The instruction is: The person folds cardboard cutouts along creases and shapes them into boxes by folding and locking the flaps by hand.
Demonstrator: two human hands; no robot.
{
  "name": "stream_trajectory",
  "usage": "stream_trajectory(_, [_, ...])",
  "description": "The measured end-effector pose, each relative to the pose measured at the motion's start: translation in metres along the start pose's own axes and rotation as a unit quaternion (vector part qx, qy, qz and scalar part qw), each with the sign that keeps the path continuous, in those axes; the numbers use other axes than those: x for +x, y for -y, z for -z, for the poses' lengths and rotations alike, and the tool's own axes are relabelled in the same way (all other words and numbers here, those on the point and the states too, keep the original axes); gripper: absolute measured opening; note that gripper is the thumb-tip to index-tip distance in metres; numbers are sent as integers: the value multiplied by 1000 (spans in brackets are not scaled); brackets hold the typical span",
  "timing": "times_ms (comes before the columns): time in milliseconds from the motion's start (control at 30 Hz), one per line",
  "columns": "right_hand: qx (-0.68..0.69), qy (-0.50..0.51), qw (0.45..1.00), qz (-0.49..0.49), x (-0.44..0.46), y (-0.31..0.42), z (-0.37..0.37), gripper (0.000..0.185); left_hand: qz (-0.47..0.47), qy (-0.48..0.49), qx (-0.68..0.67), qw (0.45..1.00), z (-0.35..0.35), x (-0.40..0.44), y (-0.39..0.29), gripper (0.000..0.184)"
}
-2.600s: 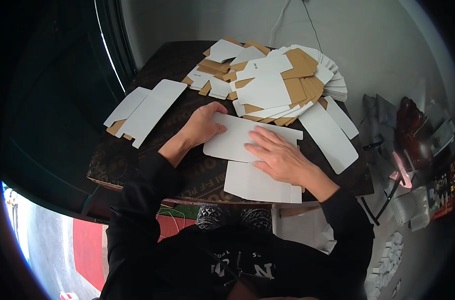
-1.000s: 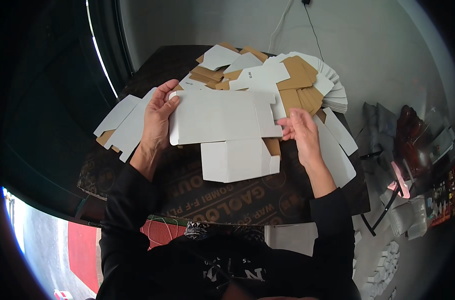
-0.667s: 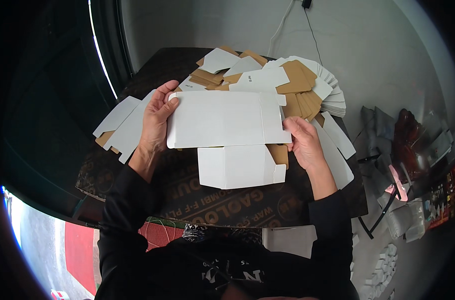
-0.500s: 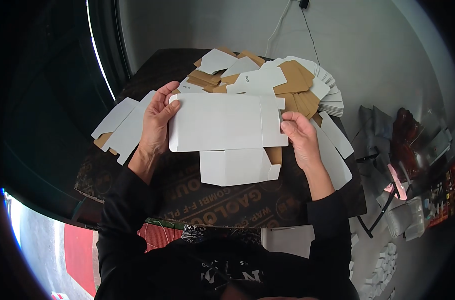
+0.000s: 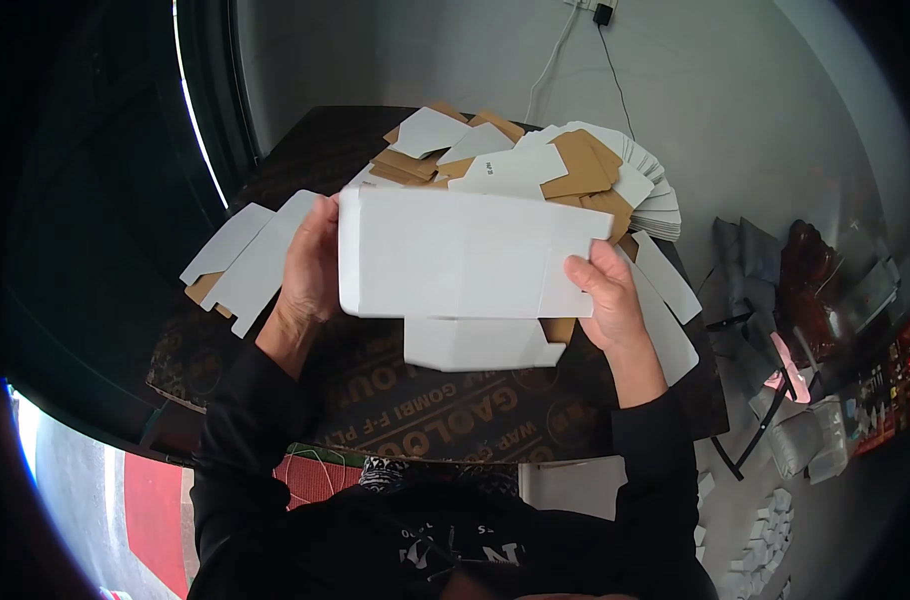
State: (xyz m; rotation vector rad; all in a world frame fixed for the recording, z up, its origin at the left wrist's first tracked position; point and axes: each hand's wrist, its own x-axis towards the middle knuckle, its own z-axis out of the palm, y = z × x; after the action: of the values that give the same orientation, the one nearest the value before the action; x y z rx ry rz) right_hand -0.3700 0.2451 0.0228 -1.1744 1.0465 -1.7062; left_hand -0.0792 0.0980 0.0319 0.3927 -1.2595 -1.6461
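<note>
A: What is the biggest thing there?
B: The dark counter [image 5: 305,375], with tan lettering printed across its near part.

A: And after that?
B: A heap of flat carton blanks [image 5: 515,170] along the counter's far side, white faces and brown faces mixed. At its right end the blanks fan out in an overlapping curve.

A: Where is the piece being handled?
B: The white carton [image 5: 455,250] is between the two hands, over the middle of the counter and in front of the heap. Its broad panel faces the camera, a narrower section hangs below, and a bit of brown inside shows at the lower right.

A: Anything beside it?
B: A flattened carton [image 5: 265,250] lies on the left of the counter, and another flat blank [image 5: 667,300] lies on the right, partly behind a hand.

A: How is each grip?
B: The right hand [image 5: 611,295] is closed on the carton's right edge, thumb over the front. The left hand [image 5: 313,260] touches the left end; the carton hides part of it, so I can't tell how far its grip closes.

A: Smallest?
B: A black plug adapter [image 5: 603,15] on the wall.
</note>
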Motion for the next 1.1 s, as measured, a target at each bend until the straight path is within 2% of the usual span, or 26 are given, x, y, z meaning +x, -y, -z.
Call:
stream_trajectory(100, [102, -8, 989, 106, -1, 11, 2, 29, -1, -20, -137, 990, 0, 0, -4, 55])
stream_trajectory(133, [109, -19, 982, 153, -3, 17, 3, 29, -4, -21, -137, 990, 4, 2, -2, 55])
stream_trajectory(167, [116, -30, 972, 200, -6, 23, 2, 29, -6, 28, -142, 990, 15, 6, 2, 57])
stream_trajectory(200, [117, -28, 972, 201, -8, 29, 2, 29, -7, 77, -145, 986, 25, 11, 6, 59])
stream_trajectory(267, [40, -38, 950, 308, -13, 39, 0, 29, -9, 177, -152, 972, 40, 20, 13, 63])
stream_trajectory(300, [-41, -57, 938, 340, -16, 40, -1, 25, -11, 179, -151, 972, 38, 20, 12, 63])
stream_trajectory(333, [-121, -76, 918, 370, -19, 40, -2, 22, -18, 142, -123, 982, 35, 18, 11, 64])
stream_trajectory(367, [-122, -76, 917, 372, -21, 41, -5, 22, -25, 103, -94, 990, 32, 15, 10, 65])
stream_trajectory(400, [-307, -78, 850, 421, -24, 41, -8, 15, -31, 65, -66, 995, 28, 13, 10, 66])
stream_trajectory(433, [-480, -78, 748, 451, -25, 40, -12, 8, -37, 25, -36, 998, 25, 12, 10, 68])
stream_trajectory(467, [-503, -22, 730, 462, -19, 42, -18, 7, -36, 26, -35, 998, 22, 13, 10, 68])
stream_trajectory(500, [-523, 35, 710, 471, -13, 43, -22, 8, -88, 5, 26, 996, 19, 14, 11, 69])
stream_trajectory(533, [-521, 35, 711, 470, -13, 40, -23, 8, -139, -16, 88, 986, 17, 14, 11, 71])
stream_trajectory(600, [-649, 91, 613, 440, -14, 33, -25, 12, -236, -60, 210, 947, 13, 13, 13, 76])
stream_trajectory(633, [-648, 93, 616, 438, -14, 30, -28, 12, -233, -62, 212, 947, 13, 11, 12, 76])
stream_trajectory(667, [-650, 94, 605, 450, -12, 28, -31, 11, -249, -28, 283, 926, 11, 8, 7, 78])
stream_trajectory(767, [-656, 98, 572, 483, -7, 18, -41, 12, -283, 81, 481, 826, 7, 0, -3, 85])
stream_trajectory(933, [-642, 126, 606, 453, -11, 18, -56, 11, -198, 156, 523, 814, -8, -9, 9, 88])
stream_trajectory(967, [-641, 128, 606, 453, -11, 17, -57, 11, -197, 155, 523, 815, -7, -10, 10, 88])
stream_trajectory(1033, [-647, 135, 593, 460, -11, 15, -58, 10, -116, 109, 410, 898, -3, -7, 12, 87])
stream_trajectory(1100, [-652, 139, 579, 469, -11, 12, -58, 10, -34, 62, 287, 955, 0, -4, 14, 87])
